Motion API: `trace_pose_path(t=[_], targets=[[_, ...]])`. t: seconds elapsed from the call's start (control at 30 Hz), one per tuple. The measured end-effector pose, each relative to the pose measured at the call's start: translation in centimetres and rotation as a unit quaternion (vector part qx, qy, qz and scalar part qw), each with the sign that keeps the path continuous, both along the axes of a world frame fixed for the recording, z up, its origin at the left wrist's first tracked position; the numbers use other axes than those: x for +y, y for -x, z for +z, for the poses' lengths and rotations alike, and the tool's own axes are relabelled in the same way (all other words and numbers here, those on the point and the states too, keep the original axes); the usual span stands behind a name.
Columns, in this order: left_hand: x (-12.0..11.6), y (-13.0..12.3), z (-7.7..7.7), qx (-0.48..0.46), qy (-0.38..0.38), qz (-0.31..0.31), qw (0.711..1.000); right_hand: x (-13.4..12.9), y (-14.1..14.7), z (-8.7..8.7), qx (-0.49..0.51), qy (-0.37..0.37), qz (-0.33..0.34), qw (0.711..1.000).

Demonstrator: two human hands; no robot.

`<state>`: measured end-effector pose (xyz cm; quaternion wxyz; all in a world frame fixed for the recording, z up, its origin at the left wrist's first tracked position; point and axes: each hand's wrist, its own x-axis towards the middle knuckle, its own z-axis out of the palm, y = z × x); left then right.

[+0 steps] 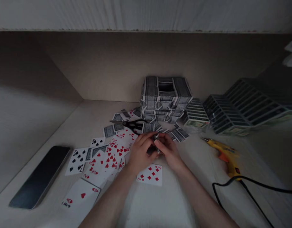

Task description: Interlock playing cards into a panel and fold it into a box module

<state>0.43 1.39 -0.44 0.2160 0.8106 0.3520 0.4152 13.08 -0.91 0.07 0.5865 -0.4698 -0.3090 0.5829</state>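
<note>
My left hand [141, 152] and my right hand [170, 152] meet in the middle of the table, fingers closed on a playing card [157, 138] between them. It shows nearly edge-on, and my fingers cover much of it, so I cannot tell whether it is folded. Just below my hands a seven of diamonds [152, 174] lies face up, partly behind my left wrist. Beyond my fingertips lie small card pieces [179, 133] with patterned backs. To the left, face-up heart cards [112, 156] overlap in a loose spread.
Black-handled scissors [133, 124] rest on cards behind my left hand. A box-like stack built of cards [166, 95] stands at the back. Card packs [228, 110] sit back right. A yellow glue gun [224, 155] with a black cord lies right, a phone [41, 177] left.
</note>
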Motion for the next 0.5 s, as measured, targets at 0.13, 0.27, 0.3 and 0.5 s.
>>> trace_pose_path(t=[0.13, 0.27, 0.3, 0.5], targets=[[0.06, 0.03, -0.22, -0.046, 0.032, 0.015, 0.998, 0.12, -0.01, 0.17, 0.022, -0.021, -0.014, 0.999], [0.25, 0.09, -0.24, -0.020, 0.007, -0.013, 1.000, 0.28, -0.36, -0.03, 0.011, -0.049, 0.021, 0.999], [0.27, 0.07, -0.24, -0.021, 0.002, -0.015, 1.000, 0.28, -0.44, -0.08, 0.005, -0.055, 0.033, 0.998], [0.12, 0.11, 0.07, -0.044, 0.016, -0.030, 0.998, -0.14, -0.05, -0.06, -0.028, -0.075, -0.023, 0.997]])
